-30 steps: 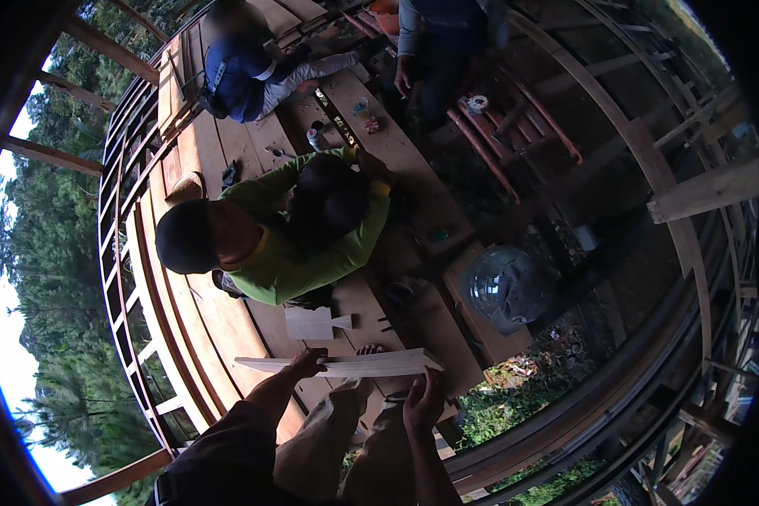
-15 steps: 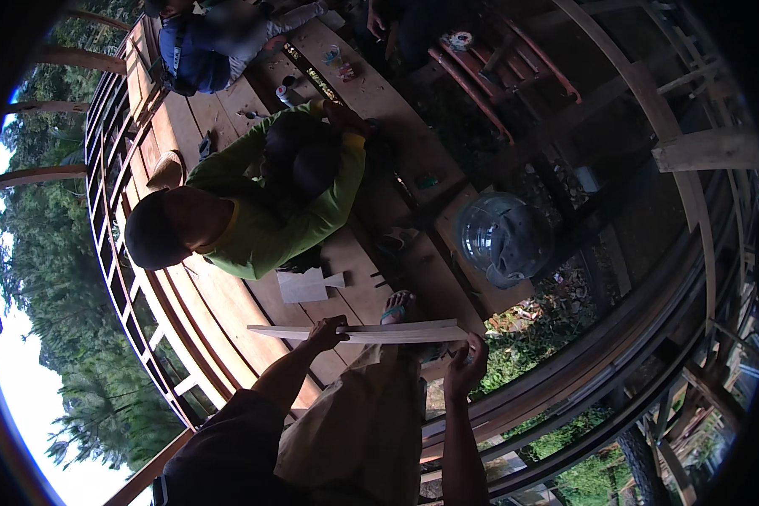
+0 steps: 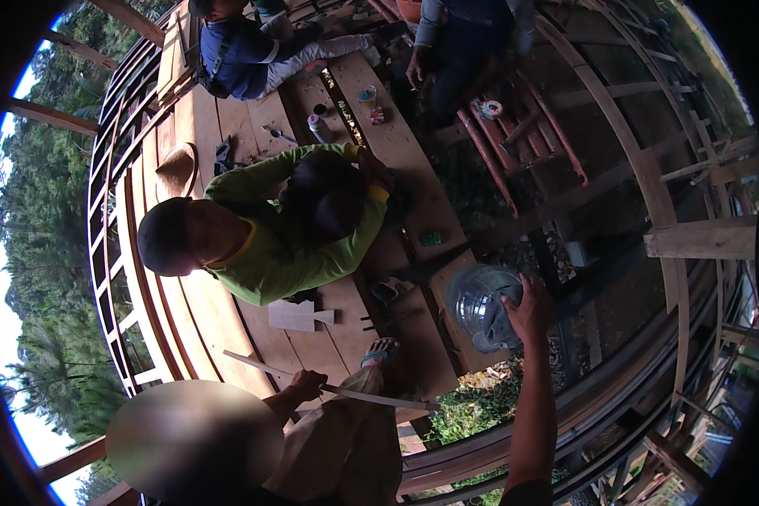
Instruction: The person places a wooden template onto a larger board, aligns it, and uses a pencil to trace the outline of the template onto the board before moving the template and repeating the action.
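My left hand (image 3: 308, 385) is closed around a long, thin, pale wooden strip (image 3: 371, 396), which slants across above my trouser leg. Away to the right, my right hand (image 3: 528, 310) grips the right side of a round, clear plastic container (image 3: 472, 297). Inside it lies something dark grey (image 3: 502, 325) that looks like cloth; my fingertips bend over next to it. A pale, flat wooden piece (image 3: 295, 316) with a narrow tab lies on the planks beyond my left hand. My sandalled foot (image 3: 381, 351) stands between the strip and the container.
Close ahead, a person in a green shirt (image 3: 299, 261) sits on the plank floor (image 3: 202, 304). Other people sit farther back. A straw hat (image 3: 177, 171), a spray can (image 3: 319, 126) and a cup (image 3: 368, 94) rest on the planks. Gaps and red metal frames (image 3: 523, 143) lie to the right.
My right hand has left the strip's right end and moved right onto the clear container. The strip, still in my left hand, has tilted down at its right end. The view has shifted.
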A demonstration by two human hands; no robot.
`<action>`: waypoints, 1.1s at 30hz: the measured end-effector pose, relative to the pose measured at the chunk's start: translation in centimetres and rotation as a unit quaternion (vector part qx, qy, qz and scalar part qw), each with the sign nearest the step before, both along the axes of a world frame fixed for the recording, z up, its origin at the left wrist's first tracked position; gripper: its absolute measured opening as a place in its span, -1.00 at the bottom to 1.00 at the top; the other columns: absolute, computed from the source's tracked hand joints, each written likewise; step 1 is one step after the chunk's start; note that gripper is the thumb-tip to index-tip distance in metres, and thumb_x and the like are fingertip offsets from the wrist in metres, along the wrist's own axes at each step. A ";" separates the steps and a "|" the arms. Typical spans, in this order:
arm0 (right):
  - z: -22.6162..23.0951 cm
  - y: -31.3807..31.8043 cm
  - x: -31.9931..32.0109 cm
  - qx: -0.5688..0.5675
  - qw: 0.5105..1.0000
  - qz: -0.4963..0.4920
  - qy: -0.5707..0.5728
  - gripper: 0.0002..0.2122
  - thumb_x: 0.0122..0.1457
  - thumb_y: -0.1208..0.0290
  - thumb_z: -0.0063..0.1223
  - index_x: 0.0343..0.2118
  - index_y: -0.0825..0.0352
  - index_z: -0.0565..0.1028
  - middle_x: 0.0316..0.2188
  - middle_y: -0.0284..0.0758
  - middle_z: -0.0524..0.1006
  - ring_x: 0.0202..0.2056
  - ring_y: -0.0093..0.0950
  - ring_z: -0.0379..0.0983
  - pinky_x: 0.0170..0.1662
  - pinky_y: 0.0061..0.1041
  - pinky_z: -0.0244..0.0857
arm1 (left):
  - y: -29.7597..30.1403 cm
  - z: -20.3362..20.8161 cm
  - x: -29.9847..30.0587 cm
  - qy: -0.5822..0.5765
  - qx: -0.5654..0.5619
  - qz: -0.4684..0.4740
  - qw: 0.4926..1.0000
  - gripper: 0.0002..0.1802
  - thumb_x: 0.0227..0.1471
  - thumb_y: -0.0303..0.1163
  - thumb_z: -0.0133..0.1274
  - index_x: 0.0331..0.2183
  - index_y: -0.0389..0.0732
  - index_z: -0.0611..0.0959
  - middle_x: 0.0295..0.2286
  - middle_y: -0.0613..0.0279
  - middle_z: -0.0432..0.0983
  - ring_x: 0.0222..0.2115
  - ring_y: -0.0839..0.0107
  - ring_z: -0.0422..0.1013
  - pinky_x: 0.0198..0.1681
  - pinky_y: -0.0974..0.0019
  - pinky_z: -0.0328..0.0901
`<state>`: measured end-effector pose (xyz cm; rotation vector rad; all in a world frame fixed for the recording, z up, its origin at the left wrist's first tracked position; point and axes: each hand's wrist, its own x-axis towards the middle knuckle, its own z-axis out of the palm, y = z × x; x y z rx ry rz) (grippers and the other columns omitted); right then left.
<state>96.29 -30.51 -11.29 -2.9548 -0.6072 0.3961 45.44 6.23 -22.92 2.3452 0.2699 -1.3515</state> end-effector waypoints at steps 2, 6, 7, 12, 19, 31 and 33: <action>-1.0 2.1 0.5 -0.109 0.989 0.058 0.080 -0.20 0.06 -0.05 0.42 0.32 0.25 0.39 0.19 -0.08 0.49 0.21 -0.11 0.42 0.29 -0.06 0.26 | 0.8 0.7 -1.6 0.016 0.005 0.020 1.000 -0.66 -0.04 -0.09 0.42 -0.25 0.05 0.67 -0.34 0.19 0.69 -0.17 0.02 0.63 -0.23 -0.06 0.46; -6.8 1.9 1.0 -0.280 0.946 0.100 0.129 -0.17 0.03 0.08 0.41 0.38 0.19 0.33 0.13 -0.08 0.54 0.17 -0.13 0.50 0.19 -0.13 0.41 | 1.6 0.0 -4.2 -0.045 -0.021 0.108 0.993 -0.71 -0.04 -0.15 0.43 -0.28 0.06 0.69 -0.34 0.18 0.70 -0.18 0.00 0.63 -0.18 -0.06 0.47; -7.5 2.3 0.7 -0.289 0.943 0.104 0.124 -0.14 0.01 0.11 0.42 0.40 0.18 0.30 0.12 -0.09 0.55 0.16 -0.14 0.51 0.18 -0.15 0.44 | 1.9 -0.2 -5.2 -0.062 -0.018 0.114 0.991 -0.71 -0.05 -0.17 0.43 -0.27 0.05 0.70 -0.33 0.18 0.70 -0.17 0.02 0.63 -0.16 -0.07 0.47; -9.2 3.1 -0.6 -0.316 0.934 0.095 0.137 0.04 -0.13 0.13 0.58 0.44 0.21 0.22 0.11 -0.09 0.57 0.16 -0.15 0.52 0.18 -0.23 0.46 | 1.7 0.8 -7.3 -0.046 -0.010 0.163 0.986 -0.71 -0.06 -0.21 0.41 -0.25 0.03 0.72 -0.31 0.14 0.71 -0.18 0.01 0.63 -0.15 -0.08 0.48; -9.9 -8.0 2.5 -0.402 0.898 0.105 0.146 0.29 -0.28 0.09 0.69 0.47 0.47 0.01 0.15 -0.01 0.54 0.14 -0.11 0.53 0.16 -0.12 0.46 | -0.6 -0.2 -5.5 -0.129 -0.033 0.196 0.971 -0.71 -0.09 -0.27 0.39 -0.24 0.00 0.74 -0.37 0.05 0.71 -0.23 -0.05 0.63 -0.17 -0.10 0.48; -5.3 -1.8 -1.8 -0.126 0.975 0.030 0.181 -0.02 -0.15 0.34 0.52 0.38 0.25 0.18 0.20 0.13 0.44 0.21 0.09 0.41 0.21 -0.06 0.38 | -2.9 1.7 -10.3 -0.125 -0.012 0.247 0.961 -0.67 -0.08 -0.35 0.39 -0.19 -0.06 0.75 -0.25 0.09 0.72 -0.17 0.01 0.63 -0.13 -0.03 0.48; -5.2 3.0 -6.1 -0.176 0.968 0.089 0.154 -0.09 -0.10 0.36 0.50 0.35 0.22 0.20 0.14 0.11 0.43 0.14 0.11 0.46 0.16 -0.05 0.43 | -2.5 1.5 -14.1 -0.150 0.009 0.246 0.957 -0.70 -0.10 -0.38 0.34 -0.22 -0.08 0.73 -0.27 0.07 0.71 -0.20 -0.02 0.63 -0.17 -0.06 0.50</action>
